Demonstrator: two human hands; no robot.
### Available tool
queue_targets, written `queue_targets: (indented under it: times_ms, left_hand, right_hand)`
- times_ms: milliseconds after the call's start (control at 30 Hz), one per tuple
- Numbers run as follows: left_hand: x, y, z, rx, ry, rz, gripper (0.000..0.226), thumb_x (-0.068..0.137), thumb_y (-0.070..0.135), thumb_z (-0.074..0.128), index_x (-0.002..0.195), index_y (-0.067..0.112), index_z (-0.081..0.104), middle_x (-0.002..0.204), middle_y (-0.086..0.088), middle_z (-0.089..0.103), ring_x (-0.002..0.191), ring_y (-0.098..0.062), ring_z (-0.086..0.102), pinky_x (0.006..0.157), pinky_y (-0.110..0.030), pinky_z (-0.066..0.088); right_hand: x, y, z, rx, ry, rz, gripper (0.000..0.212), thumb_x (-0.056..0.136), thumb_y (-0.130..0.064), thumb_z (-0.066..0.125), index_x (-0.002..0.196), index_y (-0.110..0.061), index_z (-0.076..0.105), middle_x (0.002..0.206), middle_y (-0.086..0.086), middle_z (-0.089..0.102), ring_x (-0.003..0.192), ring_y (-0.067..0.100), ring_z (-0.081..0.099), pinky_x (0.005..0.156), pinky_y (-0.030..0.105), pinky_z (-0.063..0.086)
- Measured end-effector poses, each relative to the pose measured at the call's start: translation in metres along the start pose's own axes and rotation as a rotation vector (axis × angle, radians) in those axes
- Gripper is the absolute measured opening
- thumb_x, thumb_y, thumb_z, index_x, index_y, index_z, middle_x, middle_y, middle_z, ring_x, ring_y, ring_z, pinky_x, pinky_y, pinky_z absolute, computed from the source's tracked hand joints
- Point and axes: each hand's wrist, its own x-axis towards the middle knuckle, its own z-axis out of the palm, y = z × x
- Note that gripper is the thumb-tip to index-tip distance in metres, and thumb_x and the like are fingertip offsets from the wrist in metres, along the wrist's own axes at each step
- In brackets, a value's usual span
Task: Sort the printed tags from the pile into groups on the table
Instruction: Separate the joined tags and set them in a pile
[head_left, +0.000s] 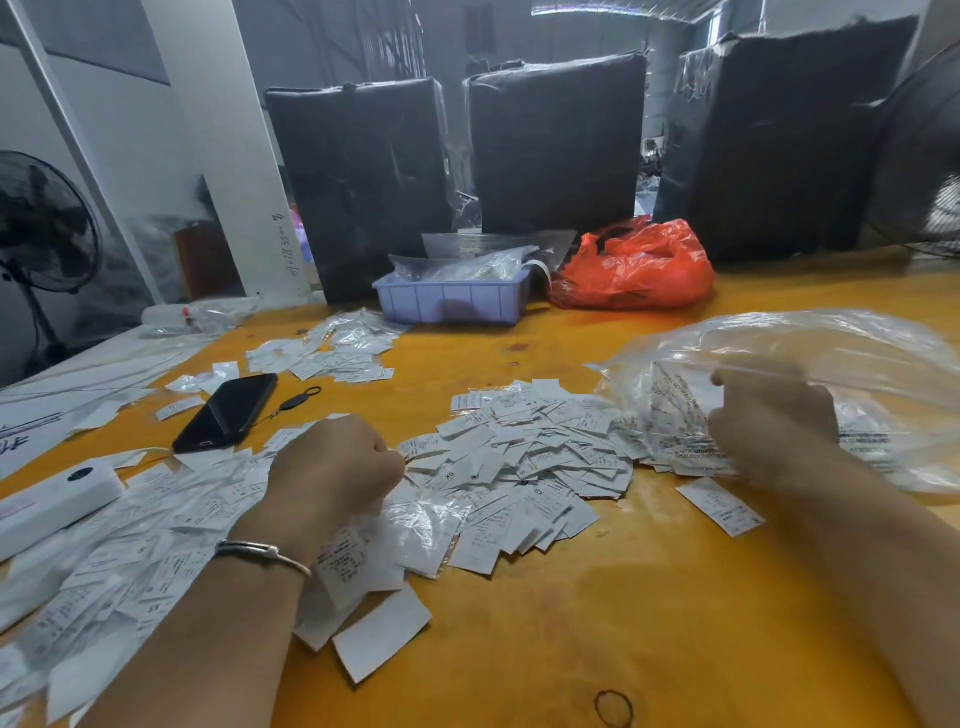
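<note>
Yellow table (649, 623) holds the tags (524, 467). Left hand (332, 467) is curled on them; right hand (769, 415) grips the bag (831, 353) to empty it.

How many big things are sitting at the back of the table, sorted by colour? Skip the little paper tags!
Black wrapped bundles: 3
Red plastic bag: 1
Purple tray: 1
Total: 5
</note>
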Motion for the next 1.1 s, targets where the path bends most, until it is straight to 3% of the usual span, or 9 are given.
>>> queue_targets:
  times_ms: [167, 267, 400, 667, 767, 867, 933, 1000, 1100]
  left_hand:
    - [0.002, 0.003, -0.001, 0.033, -0.01, -0.074, 0.019, 0.07, 0.017, 0.052, 0.056, 0.021, 0.064, 0.06, 0.001, 0.06, 0.055, -0.019, 0.045, 0.053, -0.026, 0.036]
    - [0.001, 0.006, 0.006, -0.014, 0.103, 0.039, 0.018, 0.07, 0.017, 0.05, 0.053, 0.015, 0.055, 0.06, -0.002, 0.054, 0.057, -0.021, 0.046, 0.054, -0.028, 0.035]
    - [-0.006, 0.019, 0.013, -0.327, 0.119, 0.224, 0.017, 0.078, 0.017, 0.055, 0.068, 0.019, 0.069, 0.083, 0.004, 0.065, 0.087, -0.016, 0.058, 0.072, -0.031, 0.048]
    - [-0.009, 0.027, 0.024, -0.478, 0.03, 0.361, 0.022, 0.081, 0.007, 0.058, 0.07, 0.021, 0.071, 0.091, 0.01, 0.065, 0.095, -0.006, 0.058, 0.089, -0.036, 0.051]
    - [-0.009, 0.027, 0.026, -0.506, 0.013, 0.395, 0.02, 0.082, 0.013, 0.059, 0.075, 0.027, 0.07, 0.094, 0.012, 0.064, 0.094, -0.003, 0.058, 0.085, -0.028, 0.051]
    - [-0.009, 0.03, 0.028, -0.578, -0.05, 0.423, 0.012, 0.088, 0.026, 0.068, 0.096, 0.035, 0.068, 0.105, 0.02, 0.062, 0.097, 0.005, 0.058, 0.078, -0.015, 0.048]
    - [-0.011, 0.033, 0.027, -0.658, -0.124, 0.436, 0.034, 0.082, 0.044, 0.072, 0.114, 0.037, 0.063, 0.113, 0.023, 0.062, 0.103, 0.011, 0.057, 0.073, -0.008, 0.048]
    - [-0.013, 0.036, 0.024, -0.74, -0.204, 0.463, 0.054, 0.074, 0.051, 0.073, 0.124, 0.037, 0.058, 0.116, 0.019, 0.066, 0.107, 0.009, 0.059, 0.077, -0.007, 0.049]
    - [-0.016, 0.04, 0.022, -0.782, -0.291, 0.498, 0.05, 0.076, 0.037, 0.078, 0.122, 0.029, 0.061, 0.105, 0.01, 0.074, 0.101, 0.0, 0.067, 0.086, -0.013, 0.051]
  right_hand:
    - [0.008, 0.007, 0.012, -0.149, -0.099, 0.017, 0.03, 0.091, -0.028, 0.056, 0.117, -0.015, 0.06, 0.121, 0.009, 0.052, 0.119, 0.03, 0.043, 0.094, 0.04, 0.037]
    - [0.01, 0.009, 0.014, -0.113, -0.005, -0.002, 0.016, 0.087, -0.017, 0.058, 0.098, -0.017, 0.068, 0.108, 0.006, 0.061, 0.108, 0.028, 0.052, 0.085, 0.036, 0.036]
    - [0.011, 0.011, 0.014, -0.011, 0.055, 0.012, 0.015, 0.083, -0.011, 0.061, 0.082, -0.022, 0.072, 0.094, 0.003, 0.067, 0.097, 0.028, 0.056, 0.085, 0.036, 0.034]
    - [0.007, 0.0, 0.009, 0.28, 0.301, 0.036, 0.027, 0.089, -0.013, 0.053, 0.062, -0.015, 0.052, 0.065, 0.002, 0.041, 0.067, 0.028, 0.043, 0.06, 0.031, 0.028]
    - [-0.005, -0.015, 0.004, 0.379, 0.197, -0.111, 0.019, 0.092, -0.01, 0.049, 0.075, -0.014, 0.056, 0.07, 0.008, 0.059, 0.063, 0.027, 0.051, 0.057, 0.032, 0.036]
    - [-0.033, -0.04, -0.004, 0.865, -0.167, -0.269, 0.011, 0.093, -0.006, 0.055, 0.084, -0.01, 0.06, 0.067, 0.011, 0.065, 0.056, 0.02, 0.051, 0.056, 0.032, 0.04]
    - [-0.05, -0.053, -0.005, 1.05, -0.379, -0.358, 0.008, 0.089, -0.003, 0.061, 0.084, -0.008, 0.064, 0.062, 0.009, 0.065, 0.052, 0.017, 0.051, 0.052, 0.028, 0.041]
    - [-0.061, -0.062, -0.001, 1.117, -0.473, -0.448, 0.006, 0.086, -0.002, 0.065, 0.085, -0.007, 0.068, 0.061, 0.008, 0.066, 0.053, 0.015, 0.053, 0.05, 0.02, 0.042]
    - [-0.067, -0.069, 0.006, 1.166, -0.495, -0.513, 0.01, 0.083, -0.001, 0.069, 0.09, -0.007, 0.068, 0.064, 0.007, 0.069, 0.056, 0.016, 0.059, 0.053, 0.021, 0.043]
